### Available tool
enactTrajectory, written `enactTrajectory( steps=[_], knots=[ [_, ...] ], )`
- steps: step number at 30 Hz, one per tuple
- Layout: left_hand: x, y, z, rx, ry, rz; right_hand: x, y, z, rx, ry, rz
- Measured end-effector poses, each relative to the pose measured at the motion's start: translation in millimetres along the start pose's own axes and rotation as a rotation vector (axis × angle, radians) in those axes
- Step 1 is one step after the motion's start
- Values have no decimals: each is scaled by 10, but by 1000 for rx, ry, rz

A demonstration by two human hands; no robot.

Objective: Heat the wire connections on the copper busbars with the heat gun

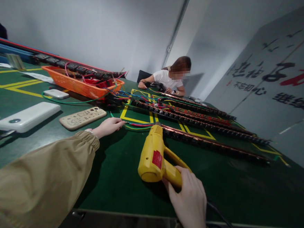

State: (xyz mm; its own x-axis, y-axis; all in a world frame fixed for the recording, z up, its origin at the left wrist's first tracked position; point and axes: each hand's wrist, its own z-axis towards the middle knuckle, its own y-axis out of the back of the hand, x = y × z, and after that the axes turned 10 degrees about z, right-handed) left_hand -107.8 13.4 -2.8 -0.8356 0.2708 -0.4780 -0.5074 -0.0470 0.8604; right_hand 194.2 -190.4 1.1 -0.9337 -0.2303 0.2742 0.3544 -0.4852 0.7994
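Aiming the yellow plastic heat gun (154, 157), gripped in the closed right hand (190, 201), squarely at the thin coloured wires (139, 124) that the left hand (109, 126) pinches seems wisest.

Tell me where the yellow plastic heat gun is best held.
Take the yellow plastic heat gun by its pistol grip, from the near side: the grip slants back toward the person, away from the nozzle pointing at the coloured wires. The right hand wraps it there.
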Motion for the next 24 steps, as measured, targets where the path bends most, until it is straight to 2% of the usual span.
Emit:
enactTrajectory(
  steps=[8, 17, 24],
  knots=[
    [18, -9, 8, 5, -20, -8, 12, 4, 3, -47, 0, -15],
    [5, -6, 16, -1, 7, 1, -4, 8, -27, 9, 50, 38],
    [-6, -7, 18, -12, 25, 12, 133, 2, -50, 33, 70, 93]
  ],
)
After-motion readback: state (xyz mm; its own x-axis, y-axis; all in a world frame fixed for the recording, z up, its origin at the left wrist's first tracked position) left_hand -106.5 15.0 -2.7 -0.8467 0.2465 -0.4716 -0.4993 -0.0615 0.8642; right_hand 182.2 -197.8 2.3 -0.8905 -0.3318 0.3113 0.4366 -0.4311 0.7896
